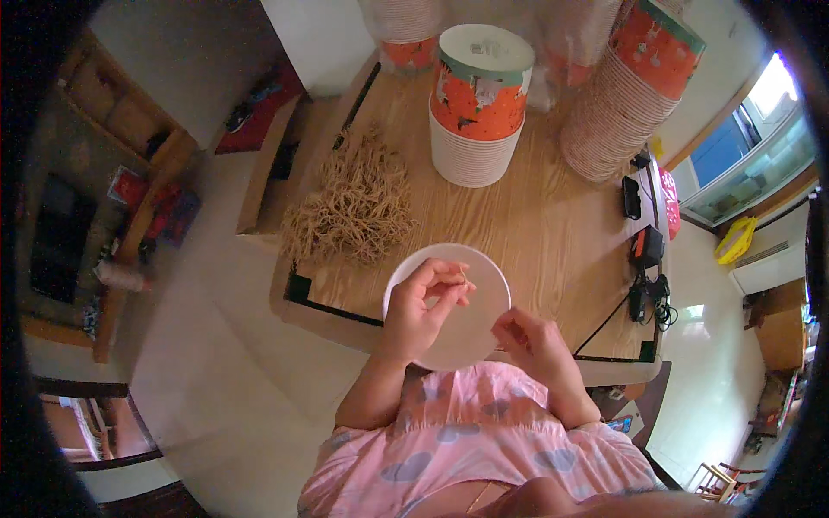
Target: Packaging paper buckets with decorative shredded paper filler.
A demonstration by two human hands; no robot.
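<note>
A white paper bucket [473, 332] with a round rim stands at the table's near edge, against my pink clothing. My left hand [425, 302] is over its mouth, thumb and fingers pinched together. A thin pale bit shows at those fingertips, too small to name. My right hand [528, 335] is at the bucket's right rim, its fingers curled closed; whatever they may hold is hidden. Left of the bucket lies a loose heap of tan twine pieces [358, 203]. Beyond it, a stack of paper buckets [479, 104] stands upside down, the top one orange and green.
A second, leaning stack of paper buckets [622, 108] stands at the far right, with plastic-wrapped buckets [406, 39] at the back. Black adapters and cables [646, 276] lie along the right edge of the wooden table [553, 233]. An open cardboard box [268, 173] adjoins its left side.
</note>
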